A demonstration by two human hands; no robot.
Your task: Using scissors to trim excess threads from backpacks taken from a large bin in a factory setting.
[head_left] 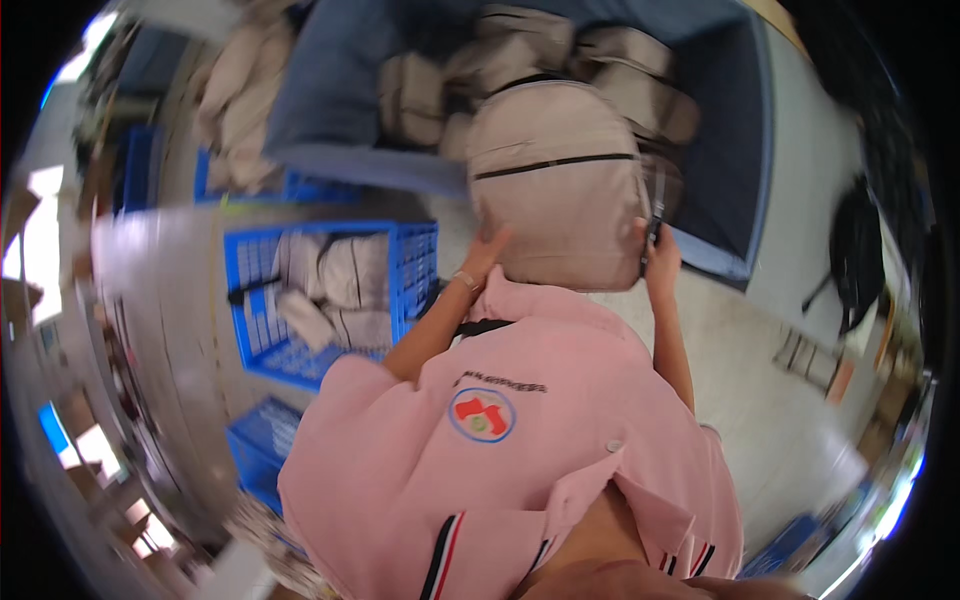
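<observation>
A beige backpack (560, 215) with a rounded top and a dark zip line across its front is held upright before me. My left hand (487, 248) closes on its lower left side, a thin bracelet at the wrist. At the lower right side, my right hand (660, 262) grips the edge, next to a dark strap. Fingertips reaching behind the backpack are hidden. Just beyond it stands a large blue-grey bin (375, 165) with several similar beige bags (410, 100) inside, partly covered by the backpack.
To my left a blue plastic crate (312, 372) holds more beige bags. Another blue crate (262, 445) stands nearer, and beige items are heaped over a third crate (300, 188) farther off. A black bag (857, 255) lies at the right, near a small rack (808, 360).
</observation>
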